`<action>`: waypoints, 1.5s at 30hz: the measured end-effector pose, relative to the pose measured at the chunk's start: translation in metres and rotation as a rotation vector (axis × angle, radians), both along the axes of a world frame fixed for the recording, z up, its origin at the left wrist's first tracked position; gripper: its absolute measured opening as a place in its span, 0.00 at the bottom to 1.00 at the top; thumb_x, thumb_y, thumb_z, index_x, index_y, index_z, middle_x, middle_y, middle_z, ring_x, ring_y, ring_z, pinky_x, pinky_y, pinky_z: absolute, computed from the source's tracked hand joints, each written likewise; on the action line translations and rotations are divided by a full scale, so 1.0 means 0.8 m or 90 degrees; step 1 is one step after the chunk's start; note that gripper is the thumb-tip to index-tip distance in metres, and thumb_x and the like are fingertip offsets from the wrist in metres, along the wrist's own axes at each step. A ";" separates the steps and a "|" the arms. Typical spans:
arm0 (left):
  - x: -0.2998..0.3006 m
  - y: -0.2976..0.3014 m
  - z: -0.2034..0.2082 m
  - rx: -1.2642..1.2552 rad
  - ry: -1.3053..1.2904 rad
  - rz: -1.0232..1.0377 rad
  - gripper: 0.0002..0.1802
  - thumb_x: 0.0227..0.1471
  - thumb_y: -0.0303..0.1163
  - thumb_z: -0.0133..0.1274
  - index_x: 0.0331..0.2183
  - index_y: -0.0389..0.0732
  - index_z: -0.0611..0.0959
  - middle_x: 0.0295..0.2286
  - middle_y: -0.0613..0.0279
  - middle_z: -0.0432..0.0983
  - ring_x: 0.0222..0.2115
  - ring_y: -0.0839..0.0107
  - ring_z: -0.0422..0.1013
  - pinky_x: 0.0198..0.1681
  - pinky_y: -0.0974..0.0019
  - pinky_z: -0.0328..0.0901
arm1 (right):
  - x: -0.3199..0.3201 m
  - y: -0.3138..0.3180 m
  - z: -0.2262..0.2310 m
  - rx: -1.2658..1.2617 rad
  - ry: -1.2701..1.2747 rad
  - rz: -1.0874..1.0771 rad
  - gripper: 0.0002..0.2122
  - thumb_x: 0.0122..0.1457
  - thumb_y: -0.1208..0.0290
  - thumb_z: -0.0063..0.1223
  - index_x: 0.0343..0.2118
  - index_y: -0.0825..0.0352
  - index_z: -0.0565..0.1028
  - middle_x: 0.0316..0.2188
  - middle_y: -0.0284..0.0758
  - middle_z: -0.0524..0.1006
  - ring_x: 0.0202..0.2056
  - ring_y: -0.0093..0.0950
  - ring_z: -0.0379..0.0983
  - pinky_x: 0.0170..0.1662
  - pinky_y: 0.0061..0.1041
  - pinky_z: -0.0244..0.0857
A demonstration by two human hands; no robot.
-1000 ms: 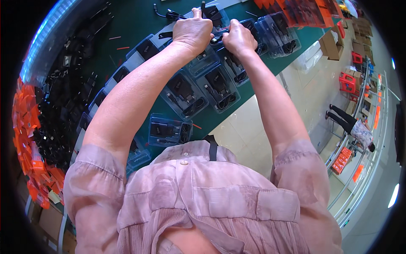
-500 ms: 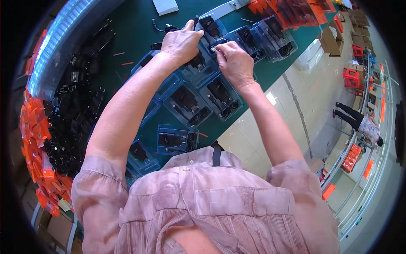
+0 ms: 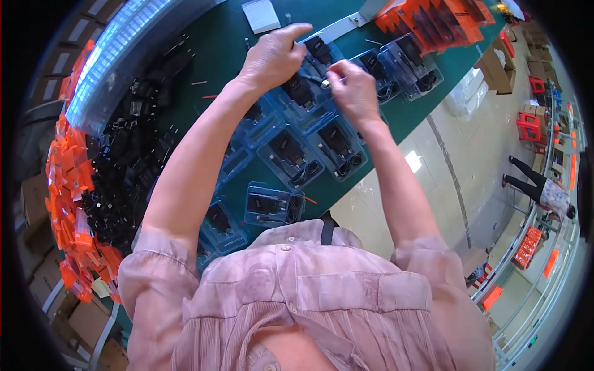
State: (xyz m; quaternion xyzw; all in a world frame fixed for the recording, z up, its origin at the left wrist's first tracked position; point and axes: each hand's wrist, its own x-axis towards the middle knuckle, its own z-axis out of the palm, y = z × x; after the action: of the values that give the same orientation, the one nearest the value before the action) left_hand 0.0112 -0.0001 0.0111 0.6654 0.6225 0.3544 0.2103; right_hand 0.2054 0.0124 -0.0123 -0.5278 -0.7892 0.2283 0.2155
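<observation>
My left hand (image 3: 274, 57) hangs over the far part of the trays, its index finger stretched out to the right and the others curled. A dark cable end (image 3: 288, 19) juts out beyond it, and the cable appears held by the curled fingers. My right hand (image 3: 356, 91) pinches a black USB cable by its silver plug (image 3: 325, 83), above a clear plastic tray. Below the hands, clear trays each hold a black charger, such as this charger (image 3: 286, 148), several with a coiled cable (image 3: 305, 173) beside it.
A heap of black chargers and cables (image 3: 133, 148) lies at the left, beside orange packets (image 3: 71, 204) and stacked clear trays (image 3: 114, 62). More orange packets (image 3: 433, 25) and a white pad (image 3: 260, 16) are at the back. A person (image 3: 550, 195) stands far right.
My left hand has moved slightly away to the far left, the cable end moving with it, and its index finger now points right. My right hand has drawn the plug a little nearer.
</observation>
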 end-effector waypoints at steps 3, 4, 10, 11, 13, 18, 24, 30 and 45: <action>-0.001 -0.066 0.040 -0.082 -0.266 -0.088 0.15 0.54 0.25 0.49 0.45 0.38 0.79 0.23 0.60 0.76 0.25 0.76 0.71 0.31 0.69 0.67 | 0.007 -0.037 0.053 -0.333 0.309 -0.037 0.15 0.60 0.57 0.53 0.37 0.65 0.77 0.32 0.32 0.80 0.33 0.27 0.76 0.34 0.27 0.70; -0.001 -0.091 0.028 -0.052 -0.272 -0.127 0.13 0.52 0.23 0.49 0.42 0.36 0.79 0.23 0.60 0.75 0.25 0.75 0.71 0.31 0.70 0.66 | 0.001 -0.061 0.066 -0.482 0.338 0.008 0.18 0.62 0.53 0.49 0.39 0.65 0.77 0.33 0.30 0.79 0.34 0.24 0.75 0.34 0.25 0.69; 0.024 -0.206 0.019 -0.201 -0.263 -0.123 0.08 0.47 0.23 0.49 0.33 0.34 0.77 0.26 0.61 0.75 0.27 0.74 0.71 0.32 0.69 0.65 | -0.007 -0.156 0.061 -0.806 0.446 0.061 0.22 0.62 0.46 0.44 0.45 0.61 0.74 0.37 0.27 0.75 0.40 0.19 0.70 0.42 0.23 0.65; 0.022 -0.212 0.017 -0.239 -0.301 -0.129 0.08 0.47 0.23 0.48 0.33 0.34 0.77 0.27 0.61 0.74 0.28 0.73 0.70 0.33 0.68 0.65 | -0.009 -0.164 0.060 -0.827 0.480 0.021 0.22 0.61 0.46 0.44 0.45 0.60 0.74 0.38 0.27 0.75 0.40 0.20 0.70 0.43 0.24 0.63; 0.023 -0.219 0.006 -0.271 -0.354 -0.124 0.08 0.47 0.25 0.46 0.32 0.35 0.78 0.28 0.60 0.74 0.30 0.72 0.70 0.35 0.68 0.65 | -0.013 -0.168 0.057 -0.823 0.485 0.035 0.21 0.61 0.47 0.44 0.46 0.59 0.74 0.38 0.27 0.74 0.41 0.19 0.69 0.44 0.25 0.63; 0.025 -0.226 0.007 -0.300 -0.232 -0.203 0.13 0.44 0.32 0.45 0.30 0.35 0.79 0.33 0.53 0.72 0.39 0.60 0.69 0.45 0.60 0.65 | -0.025 -0.165 0.043 -0.874 0.515 0.014 0.14 0.65 0.60 0.45 0.46 0.63 0.73 0.36 0.27 0.75 0.35 0.16 0.71 0.37 0.18 0.66; 0.033 -0.229 0.024 -0.286 -0.122 -0.182 0.12 0.41 0.25 0.51 0.33 0.35 0.81 0.34 0.51 0.74 0.39 0.55 0.72 0.44 0.60 0.68 | -0.024 -0.166 0.017 -0.901 0.634 -0.058 0.09 0.64 0.67 0.47 0.39 0.64 0.77 0.31 0.28 0.76 0.29 0.14 0.72 0.28 0.13 0.66; 0.049 -0.237 0.048 -0.134 -0.149 0.003 0.14 0.48 0.27 0.57 0.40 0.37 0.80 0.40 0.51 0.75 0.37 0.59 0.74 0.39 0.64 0.69 | -0.015 -0.153 0.002 -0.897 0.730 -0.084 0.10 0.67 0.65 0.44 0.41 0.64 0.74 0.32 0.27 0.76 0.33 0.15 0.73 0.33 0.14 0.67; -0.011 -0.160 0.022 -0.476 -0.503 0.094 0.10 0.57 0.33 0.54 0.37 0.37 0.81 0.22 0.65 0.76 0.15 0.85 0.63 0.15 0.80 0.55 | -0.020 -0.148 0.029 -0.633 0.431 0.038 0.09 0.65 0.71 0.45 0.38 0.70 0.76 0.26 0.31 0.77 0.30 0.19 0.73 0.37 0.20 0.69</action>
State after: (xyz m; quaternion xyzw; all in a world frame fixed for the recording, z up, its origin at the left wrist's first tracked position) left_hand 0.0025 -0.1280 0.0290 0.3164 0.6245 0.3457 0.6248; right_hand 0.1897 -0.1057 0.0112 -0.4408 -0.4897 0.7315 0.1755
